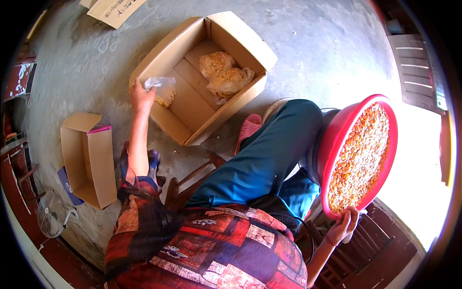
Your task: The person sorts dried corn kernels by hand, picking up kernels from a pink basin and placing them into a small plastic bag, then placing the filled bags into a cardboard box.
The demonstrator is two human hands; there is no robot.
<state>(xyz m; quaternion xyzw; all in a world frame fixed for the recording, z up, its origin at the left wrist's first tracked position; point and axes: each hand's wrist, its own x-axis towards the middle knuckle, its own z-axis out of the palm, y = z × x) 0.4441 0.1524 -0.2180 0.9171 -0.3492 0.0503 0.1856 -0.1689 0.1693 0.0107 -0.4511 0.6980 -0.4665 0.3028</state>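
Observation:
My left hand is at the near left wall of an unlidded cardboard box. It grips a small clear plastic bag with yellow kernels in its lower part, hanging inside the box. Two fuller clear bags of kernels lie together on the box floor towards the right. At my right side a red plastic basin is filled with orange corn kernels and looks tilted in this view. My right hand touches the basin's near rim with its fingertips; whether it grips the rim is unclear.
A smaller cardboard box stands to the left, with a fan behind it. Another carton is at the upper left on the concrete floor. My pink slipper and a wooden stool are near the large box.

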